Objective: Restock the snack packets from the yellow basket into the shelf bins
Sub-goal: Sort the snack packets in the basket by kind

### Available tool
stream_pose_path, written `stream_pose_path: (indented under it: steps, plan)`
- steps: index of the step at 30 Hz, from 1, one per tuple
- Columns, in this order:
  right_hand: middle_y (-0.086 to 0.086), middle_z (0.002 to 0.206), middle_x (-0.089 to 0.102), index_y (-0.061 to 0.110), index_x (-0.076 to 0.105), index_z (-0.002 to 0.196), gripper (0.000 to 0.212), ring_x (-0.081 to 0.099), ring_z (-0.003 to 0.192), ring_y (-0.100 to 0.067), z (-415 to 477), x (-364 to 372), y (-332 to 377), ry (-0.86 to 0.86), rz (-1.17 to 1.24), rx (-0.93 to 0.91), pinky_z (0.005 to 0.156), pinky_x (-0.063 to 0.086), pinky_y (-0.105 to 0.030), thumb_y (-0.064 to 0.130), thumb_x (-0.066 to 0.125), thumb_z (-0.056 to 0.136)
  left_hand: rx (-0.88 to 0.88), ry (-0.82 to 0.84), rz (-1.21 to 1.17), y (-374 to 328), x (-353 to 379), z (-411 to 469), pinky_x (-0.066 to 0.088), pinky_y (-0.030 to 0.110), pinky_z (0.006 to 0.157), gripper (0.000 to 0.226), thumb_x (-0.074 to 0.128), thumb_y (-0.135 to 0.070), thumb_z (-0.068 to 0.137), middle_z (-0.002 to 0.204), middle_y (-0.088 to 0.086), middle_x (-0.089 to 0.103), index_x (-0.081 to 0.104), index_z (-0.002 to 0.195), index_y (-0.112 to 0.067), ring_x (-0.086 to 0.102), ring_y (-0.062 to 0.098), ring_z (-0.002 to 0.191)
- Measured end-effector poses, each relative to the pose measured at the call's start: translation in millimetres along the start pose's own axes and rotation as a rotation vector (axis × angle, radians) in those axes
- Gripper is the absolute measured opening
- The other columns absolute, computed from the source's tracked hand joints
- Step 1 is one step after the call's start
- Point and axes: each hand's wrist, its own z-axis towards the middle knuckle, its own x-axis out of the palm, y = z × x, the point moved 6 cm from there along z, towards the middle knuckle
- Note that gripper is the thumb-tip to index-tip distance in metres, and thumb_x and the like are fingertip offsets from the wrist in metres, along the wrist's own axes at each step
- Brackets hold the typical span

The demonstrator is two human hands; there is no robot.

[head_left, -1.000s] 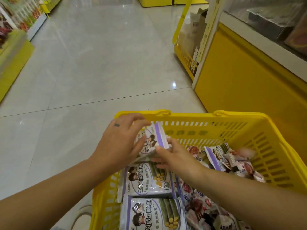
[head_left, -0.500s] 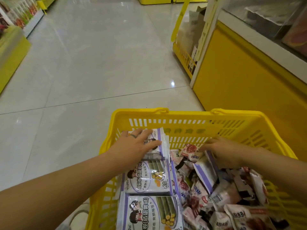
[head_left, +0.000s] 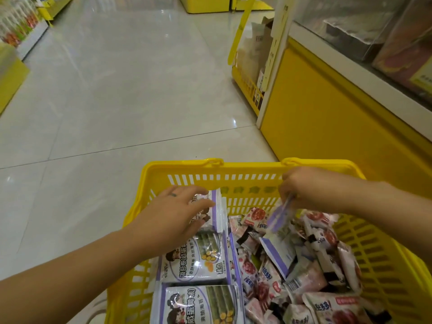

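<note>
Logged yellow basket (head_left: 233,169) near, centre. Noted left hand (head_left: 170,213) flat, fingers straight, pressing upright purple packet stack (head_left: 218,206) at basket's far-left corner. Noted right hand (head_left: 301,190) pinching one purple-edged packet (head_left: 279,216) (blurred), raised just above loose pink packets (head_left: 311,277), far right of basket.

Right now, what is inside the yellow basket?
Purple packs stacked left, pink packets heaped right; the right hand pinches one purple pack. Lower layers and the basket floor are covered.

Tiled floor (head_left: 117,101) bears a yellow cabinet (head_left: 327,118) and far basket (head_left: 245,78).
</note>
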Motion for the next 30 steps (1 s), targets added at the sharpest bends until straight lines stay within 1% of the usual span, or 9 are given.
stream_pose_path:
  steps: [4, 7, 10, 13, 18, 22, 24, 26, 30]
  plan:
    - [0.009, 0.075, 0.060, 0.032, 0.060, 0.078, 0.012, 0.055, 0.069, -0.005, -5, -48, 37, -0.205, 0.327, -0.111, 0.056, 0.041, -0.019, 0.037, 0.063, 0.088, -0.091, -0.059, -0.497, -1, -26, 2, 0.039, 0.017, 0.094, 0.051, 0.042, -0.067, 0.087, 0.128, -0.033, 0.045, 0.041, 0.134, -0.048, 0.046, -0.009, 0.118]
    - [0.004, 0.071, 0.061, 0.024, 0.063, 0.083, 0.013, 0.054, 0.061, -0.004, 3, -52, 68, -0.313, 0.615, -0.132, 0.051, 0.040, -0.019, 0.036, 0.063, 0.089, -0.182, 0.036, -0.787, -4, -23, 4, 0.050, 0.020, 0.085, 0.069, 0.058, -0.071, 0.075, 0.120, -0.030, 0.052, 0.031, 0.136, -0.055, 0.057, -0.006, 0.109]
    - [-0.003, 0.080, 0.063, 0.022, 0.060, 0.095, 0.011, 0.062, 0.066, -0.011, 18, -40, 79, -0.420, 0.993, -0.046, 0.058, 0.052, -0.026, 0.032, 0.062, 0.091, -0.236, 0.016, -0.786, 5, -21, 2, 0.053, 0.024, 0.084, 0.056, 0.070, -0.047, 0.081, 0.116, -0.019, 0.062, 0.045, 0.131, -0.045, 0.060, -0.005, 0.104]
    - [0.002, 0.098, 0.057, 0.028, 0.049, 0.119, 0.031, 0.064, 0.081, -0.010, 28, -9, 84, -0.355, 1.308, 0.065, 0.063, 0.055, -0.020, 0.029, 0.063, 0.091, -0.292, -0.061, -0.686, 23, -24, -5, 0.047, 0.013, 0.066, 0.027, 0.068, -0.033, 0.087, 0.094, -0.016, 0.066, 0.055, 0.110, -0.040, 0.061, -0.006, 0.085]
    - [0.016, 0.114, 0.048, 0.038, 0.031, 0.138, 0.061, 0.057, 0.097, -0.003, 34, 32, 98, -0.182, 1.177, 0.093, 0.078, 0.053, -0.022, 0.037, 0.065, 0.088, -0.415, -0.261, -0.597, 45, -35, -8, 0.040, 0.004, 0.061, 0.026, 0.061, -0.023, 0.092, 0.095, -0.024, 0.057, 0.054, 0.112, -0.038, 0.057, -0.009, 0.084]
    - [0.030, 0.103, 0.048, 0.036, 0.032, 0.139, 0.074, 0.059, 0.084, 0.016, 44, 32, 106, -0.318, 1.244, 0.081, 0.063, 0.044, -0.001, 0.031, 0.076, 0.080, -0.537, -0.370, -0.656, 57, -32, -7, 0.040, 0.004, 0.060, 0.044, 0.052, -0.018, 0.097, 0.119, -0.007, 0.050, 0.040, 0.137, -0.031, 0.056, 0.009, 0.100]
    - [0.027, 0.102, 0.045, 0.036, 0.033, 0.138, 0.074, 0.065, 0.080, 0.003, 51, 33, 102, -0.386, 1.430, 0.167, 0.058, 0.048, -0.006, 0.023, 0.077, 0.080, -0.577, -0.355, -0.785, 58, -27, -8, 0.044, 0.005, 0.057, 0.051, 0.048, -0.016, 0.098, 0.124, -0.002, 0.048, 0.031, 0.142, -0.035, 0.059, 0.015, 0.099]
    - [0.012, 0.112, 0.045, 0.037, 0.038, 0.132, 0.066, 0.065, 0.094, -0.015, 56, 36, 95, -0.420, 1.547, 0.274, 0.064, 0.055, -0.020, 0.020, 0.076, 0.080, -0.556, -0.304, -0.806, 55, -24, -9, 0.047, 0.008, 0.064, 0.057, 0.049, -0.014, 0.098, 0.131, -0.001, 0.047, 0.027, 0.145, -0.038, 0.058, 0.017, 0.109]
    - [0.005, 0.111, 0.047, 0.038, 0.047, 0.117, 0.050, 0.064, 0.081, -0.013, 56, 38, 82, -0.473, 1.499, 0.293, 0.068, 0.059, -0.031, 0.016, 0.075, 0.082, -0.446, -0.261, -0.428, 41, -34, -18, 0.046, 0.013, 0.084, 0.055, 0.060, -0.022, 0.092, 0.136, -0.003, 0.037, 0.039, 0.140, -0.038, 0.045, 0.016, 0.123]
